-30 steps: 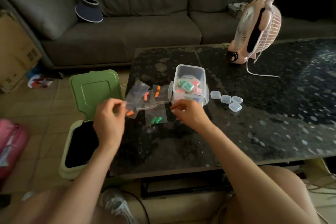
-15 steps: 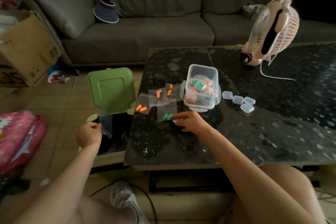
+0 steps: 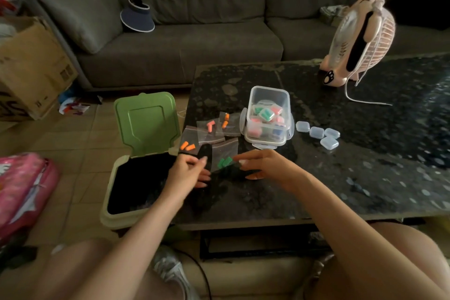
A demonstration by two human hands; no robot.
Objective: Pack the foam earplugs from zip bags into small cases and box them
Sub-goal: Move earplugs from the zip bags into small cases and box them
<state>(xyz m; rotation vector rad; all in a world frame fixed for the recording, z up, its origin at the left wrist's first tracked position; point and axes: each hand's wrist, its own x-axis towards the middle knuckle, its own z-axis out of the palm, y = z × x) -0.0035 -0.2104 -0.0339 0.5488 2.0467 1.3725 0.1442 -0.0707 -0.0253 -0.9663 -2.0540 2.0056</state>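
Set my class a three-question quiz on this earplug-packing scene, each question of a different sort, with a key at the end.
1. Multiple choice: the earplugs in the zip bag at the fingertips of the right hand are A) orange, B) green, C) pink.
2. True or false: the green lid of the bin stands open.
3. Fill in: ___ small cases lie loose on the table beside the clear box.
Key: 1 B; 2 true; 3 four.
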